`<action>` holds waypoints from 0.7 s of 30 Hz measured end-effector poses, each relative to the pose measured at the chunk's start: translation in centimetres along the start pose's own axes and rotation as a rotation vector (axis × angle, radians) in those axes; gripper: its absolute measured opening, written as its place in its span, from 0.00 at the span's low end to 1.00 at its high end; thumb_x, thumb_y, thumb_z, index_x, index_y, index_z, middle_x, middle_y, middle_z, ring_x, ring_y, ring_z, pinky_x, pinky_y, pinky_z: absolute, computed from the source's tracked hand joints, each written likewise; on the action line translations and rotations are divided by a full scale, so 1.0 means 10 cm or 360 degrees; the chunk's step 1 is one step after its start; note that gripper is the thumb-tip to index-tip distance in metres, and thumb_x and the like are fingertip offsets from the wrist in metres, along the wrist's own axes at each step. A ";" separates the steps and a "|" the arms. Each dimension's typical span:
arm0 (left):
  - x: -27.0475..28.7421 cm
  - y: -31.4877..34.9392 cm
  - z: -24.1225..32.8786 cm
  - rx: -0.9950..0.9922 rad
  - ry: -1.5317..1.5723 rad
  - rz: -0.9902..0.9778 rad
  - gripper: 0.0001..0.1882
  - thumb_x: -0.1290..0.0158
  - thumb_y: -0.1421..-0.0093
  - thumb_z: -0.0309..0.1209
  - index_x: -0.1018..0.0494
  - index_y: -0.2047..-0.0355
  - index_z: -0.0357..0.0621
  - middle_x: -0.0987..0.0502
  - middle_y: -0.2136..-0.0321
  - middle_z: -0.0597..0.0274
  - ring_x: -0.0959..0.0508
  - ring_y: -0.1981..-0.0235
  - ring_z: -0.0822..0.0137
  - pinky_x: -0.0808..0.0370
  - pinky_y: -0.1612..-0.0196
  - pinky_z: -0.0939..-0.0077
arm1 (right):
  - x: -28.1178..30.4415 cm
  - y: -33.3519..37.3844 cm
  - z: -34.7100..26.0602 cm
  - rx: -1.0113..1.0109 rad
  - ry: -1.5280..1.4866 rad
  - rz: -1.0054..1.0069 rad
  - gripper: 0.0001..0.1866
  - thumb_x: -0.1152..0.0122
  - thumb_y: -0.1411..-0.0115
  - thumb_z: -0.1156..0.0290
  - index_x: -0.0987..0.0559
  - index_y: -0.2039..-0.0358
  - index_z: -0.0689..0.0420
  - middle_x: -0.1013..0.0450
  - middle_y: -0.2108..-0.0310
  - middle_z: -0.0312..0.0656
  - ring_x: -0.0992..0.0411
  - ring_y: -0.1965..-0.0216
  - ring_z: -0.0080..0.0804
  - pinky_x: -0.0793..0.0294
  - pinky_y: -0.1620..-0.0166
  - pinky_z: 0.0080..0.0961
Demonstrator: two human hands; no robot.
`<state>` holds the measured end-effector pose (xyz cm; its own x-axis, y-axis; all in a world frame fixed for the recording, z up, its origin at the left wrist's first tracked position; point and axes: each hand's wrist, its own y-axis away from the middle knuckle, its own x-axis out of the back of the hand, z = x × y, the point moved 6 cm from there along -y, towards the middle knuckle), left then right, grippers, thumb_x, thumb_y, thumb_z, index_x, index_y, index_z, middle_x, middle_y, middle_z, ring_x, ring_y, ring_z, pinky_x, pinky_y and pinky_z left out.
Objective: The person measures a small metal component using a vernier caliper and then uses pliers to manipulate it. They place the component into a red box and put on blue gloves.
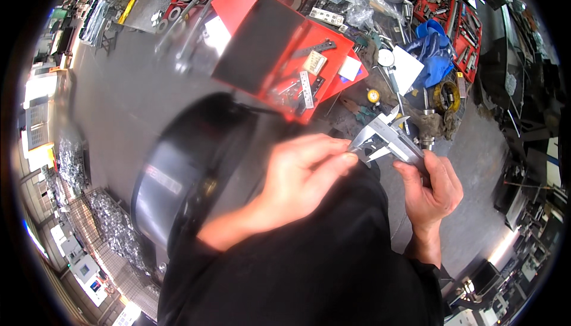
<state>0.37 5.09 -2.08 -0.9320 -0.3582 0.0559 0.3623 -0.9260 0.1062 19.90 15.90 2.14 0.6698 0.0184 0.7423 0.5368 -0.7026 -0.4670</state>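
Note:
My right hand (434, 186) is closed round the beam end of a metal vernier caliper (389, 136), held aslant in front of me. The caliper's jaws stand apart and point down to the left. My left hand (309, 165), slightly blurred, has thumb and forefinger pinched together at the tip of the outer jaw. Whether a small piece sits between those fingertips is hidden. Beyond the hands lies an open red case (285, 58) with a dark lining. In it are a small steel rule (306, 90) and other small tools.
A dial gauge (373, 96), a blue cloth (431, 52), clear plastic wrapping (363, 2) and red trays of tools (467, 41) crowd the far side. A large shiny black curved thing (160, 189) stands left of my arm. Mesh bins of metal chips (116, 222) line the left.

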 end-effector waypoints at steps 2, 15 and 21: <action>0.00 -0.01 0.01 0.0001 -0.0013 -0.0008 0.06 0.39 0.35 0.22 0.17 0.60 0.30 0.17 0.69 0.57 0.17 0.70 0.72 0.23 0.67 0.80 | 0.00 0.00 0.01 0.0004 -0.0002 -0.0005 0.23 0.14 0.55 0.63 0.18 0.65 0.62 0.31 0.82 0.36 0.35 0.83 0.26 0.38 0.80 0.22; 0.00 0.01 0.00 -0.0045 -0.0001 0.0008 0.06 0.39 0.35 0.22 0.17 0.59 0.30 0.17 0.69 0.57 0.17 0.70 0.72 0.23 0.67 0.79 | -0.01 0.02 0.00 -0.0008 0.0000 0.0012 0.23 0.14 0.55 0.62 0.18 0.66 0.61 0.33 0.83 0.35 0.36 0.84 0.25 0.39 0.80 0.22; -0.01 0.04 -0.04 0.0134 0.0041 -0.0023 0.07 0.40 0.33 0.20 0.18 0.57 0.30 0.18 0.66 0.56 0.17 0.68 0.72 0.21 0.65 0.81 | 0.00 -0.01 -0.03 -0.0028 0.0008 0.0016 0.22 0.13 0.57 0.64 0.18 0.69 0.61 0.34 0.84 0.36 0.37 0.84 0.27 0.39 0.80 0.23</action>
<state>0.59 4.65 -2.44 -0.9369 -0.3485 0.0282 0.3473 -0.9183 0.1901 19.70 15.77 2.33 0.6725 0.0081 0.7400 0.5211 -0.7152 -0.4657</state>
